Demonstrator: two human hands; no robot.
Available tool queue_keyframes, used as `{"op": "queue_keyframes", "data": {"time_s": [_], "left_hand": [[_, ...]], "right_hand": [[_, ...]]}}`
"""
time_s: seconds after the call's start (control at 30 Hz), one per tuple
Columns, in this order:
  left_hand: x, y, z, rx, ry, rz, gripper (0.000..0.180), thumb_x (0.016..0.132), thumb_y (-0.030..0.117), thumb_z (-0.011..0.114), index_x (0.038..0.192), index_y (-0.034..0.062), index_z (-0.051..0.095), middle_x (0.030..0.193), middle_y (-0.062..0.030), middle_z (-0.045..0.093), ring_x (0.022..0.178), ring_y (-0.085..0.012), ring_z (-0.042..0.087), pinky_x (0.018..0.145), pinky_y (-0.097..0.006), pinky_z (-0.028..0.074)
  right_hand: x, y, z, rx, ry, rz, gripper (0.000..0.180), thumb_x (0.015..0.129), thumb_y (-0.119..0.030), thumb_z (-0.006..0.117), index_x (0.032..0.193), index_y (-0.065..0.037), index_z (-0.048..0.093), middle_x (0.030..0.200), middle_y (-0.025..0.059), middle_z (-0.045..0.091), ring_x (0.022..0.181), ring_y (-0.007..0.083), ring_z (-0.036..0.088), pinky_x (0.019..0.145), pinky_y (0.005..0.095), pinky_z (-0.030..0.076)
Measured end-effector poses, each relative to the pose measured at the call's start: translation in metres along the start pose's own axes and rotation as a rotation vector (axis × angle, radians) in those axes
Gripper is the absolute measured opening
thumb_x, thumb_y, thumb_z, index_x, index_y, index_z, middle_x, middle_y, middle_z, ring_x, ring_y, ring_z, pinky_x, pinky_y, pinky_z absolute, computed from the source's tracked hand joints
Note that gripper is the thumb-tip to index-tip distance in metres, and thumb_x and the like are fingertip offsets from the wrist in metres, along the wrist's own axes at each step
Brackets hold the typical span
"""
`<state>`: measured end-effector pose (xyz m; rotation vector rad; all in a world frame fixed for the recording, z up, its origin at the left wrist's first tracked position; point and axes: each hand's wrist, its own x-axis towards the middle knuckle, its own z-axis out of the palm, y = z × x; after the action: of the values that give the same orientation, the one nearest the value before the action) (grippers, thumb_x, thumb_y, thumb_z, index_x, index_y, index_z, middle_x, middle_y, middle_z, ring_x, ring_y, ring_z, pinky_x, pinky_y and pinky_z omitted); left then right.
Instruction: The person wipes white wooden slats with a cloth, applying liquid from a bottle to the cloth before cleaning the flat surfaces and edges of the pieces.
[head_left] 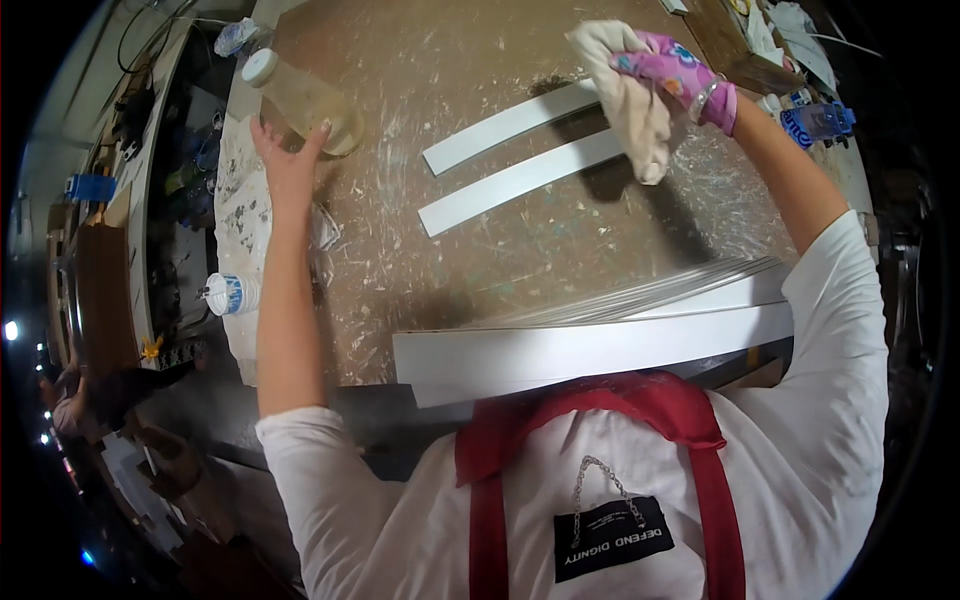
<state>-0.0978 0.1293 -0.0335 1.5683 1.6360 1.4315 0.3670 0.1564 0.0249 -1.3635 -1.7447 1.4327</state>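
Observation:
My left hand (pixel 290 170) is at a clear bottle (pixel 310 105) with a white cap and pale liquid inside. Its thumb and fingers are spread on the near side of the bottle; whether they touch it I cannot tell. My right hand (pixel 680 75), in a pink floral glove, is closed on a cream cloth (pixel 630 110) that hangs down from it. Under the cloth lie the right ends of two white strips, a far strip (pixel 510 127) and a near strip (pixel 520 187). They rest apart on the worn brown tabletop (pixel 480 260).
A stack of white strips (pixel 600 345) lies along the near table edge, by my red apron. At the left edge are a small white tub (pixel 232 294) and stained paper (pixel 243 190). A blue-labelled bottle (pixel 825 122) and a wooden box (pixel 725 45) are at the far right.

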Motion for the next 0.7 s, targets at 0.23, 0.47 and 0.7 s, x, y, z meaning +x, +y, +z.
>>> {"op": "queue_keyframes", "data": {"time_s": [0.23,0.47,0.7], "left_hand": [[0.049,-0.039,0.036,0.084,-0.048,0.141,0.070,0.066,0.023,0.080,0.124,0.0012,0.048,0.117,-0.0169,0.056,0.106,-0.0311,0.056,0.094,-0.039,0.043],[0.003,0.088,0.039,0.650,-0.168,0.719,0.062,0.060,0.014,0.075,0.120,0.0188,0.057,0.095,-0.0120,0.053,0.091,-0.0287,0.055,0.081,-0.041,0.043],[0.021,0.111,0.024,0.983,-0.167,0.924,0.064,0.061,0.006,0.071,0.121,0.0241,0.057,0.102,-0.0076,0.051,0.101,-0.0247,0.053,0.087,-0.042,0.038]], "right_hand": [[0.027,-0.038,0.083,0.658,0.018,-0.013,0.032,0.088,-0.025,0.065,0.111,-0.004,0.060,0.098,0.0099,0.066,0.089,0.0166,0.065,0.079,0.0319,0.053],[0.029,-0.035,0.095,1.120,-0.295,0.228,0.046,0.092,-0.031,0.058,0.124,0.001,0.050,0.115,0.0169,0.062,0.104,0.0306,0.062,0.090,0.0451,0.051],[0.019,-0.010,0.088,1.089,-0.127,0.266,0.042,0.092,-0.026,0.057,0.122,0.003,0.052,0.117,0.0180,0.062,0.106,0.0304,0.062,0.093,0.0438,0.049]]}}
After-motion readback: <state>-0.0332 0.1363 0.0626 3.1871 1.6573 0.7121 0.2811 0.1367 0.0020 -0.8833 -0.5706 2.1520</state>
